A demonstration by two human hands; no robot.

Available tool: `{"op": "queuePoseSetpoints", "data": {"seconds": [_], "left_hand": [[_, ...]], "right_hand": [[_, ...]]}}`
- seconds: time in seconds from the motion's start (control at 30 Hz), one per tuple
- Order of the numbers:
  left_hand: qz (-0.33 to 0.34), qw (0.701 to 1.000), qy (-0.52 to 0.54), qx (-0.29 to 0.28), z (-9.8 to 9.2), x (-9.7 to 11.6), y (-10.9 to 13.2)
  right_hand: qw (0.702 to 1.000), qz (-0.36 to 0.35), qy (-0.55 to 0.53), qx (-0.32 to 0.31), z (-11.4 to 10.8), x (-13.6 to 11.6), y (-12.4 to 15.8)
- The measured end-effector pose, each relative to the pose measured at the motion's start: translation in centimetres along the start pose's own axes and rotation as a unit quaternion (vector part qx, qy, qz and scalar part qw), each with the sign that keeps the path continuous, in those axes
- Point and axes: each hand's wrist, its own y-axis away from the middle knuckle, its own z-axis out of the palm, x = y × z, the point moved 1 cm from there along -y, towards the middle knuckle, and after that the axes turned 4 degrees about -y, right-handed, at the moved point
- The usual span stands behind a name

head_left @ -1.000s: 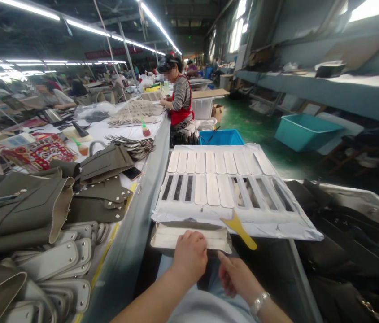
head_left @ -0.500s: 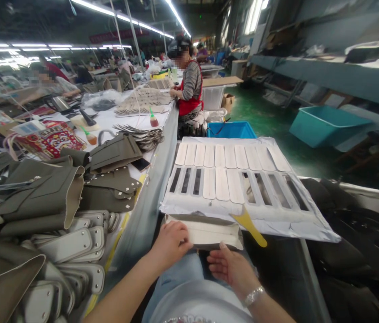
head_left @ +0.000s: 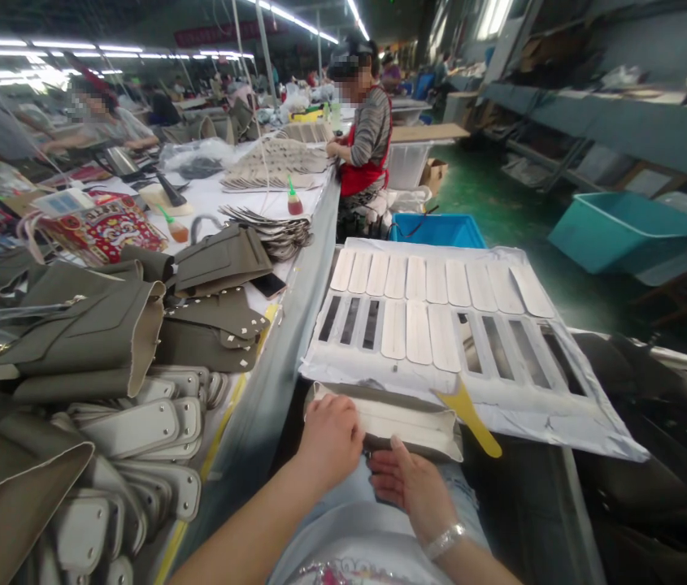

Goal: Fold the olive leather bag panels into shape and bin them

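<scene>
Leather flap (head_left: 410, 424) lies at six o'clock, on the near edge of a white sheet (head_left: 563, 418). The left hand (head_left: 331, 439) curls over its left end; whether it pinches, I cannot tell. At four o'clock from it, the right hand (head_left: 410, 485) lies flat, fingers together, touching the flap's near edge. A yellow scraper (head_left: 471, 416) rests at one o'clock.

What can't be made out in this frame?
Head view:
- Left hand fingers: curled over the folded grey piece, grip hidden.
- Right hand: anything beneath it is hidden by the hand itself.
- White tabs: stack cut off by bottom edge.
</scene>
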Motion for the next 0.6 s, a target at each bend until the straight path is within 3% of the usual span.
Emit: {"op": "queuePoseSetpoints", "data": {"seconds": [0.37,0.5,0.6], "left_hand": [[-0.009,0.999,0.006,-0.036,-0.4,-0.4,-0.6],[-0.023,0.998,0.046,0.027,-1.7,-3.3,0.5],[0.01,0.996,0.079,0.047,-2.1,-6.0,1.6]], "right_hand": [[0.999,-0.008,0.05,-0.005,2.9,0.7,-0.7],[0.999,0.009,0.031,0.009,3.7,0.8,-0.9],[0.999,0.015,0.038,0.007,4.1,0.9,-1.0]]}}
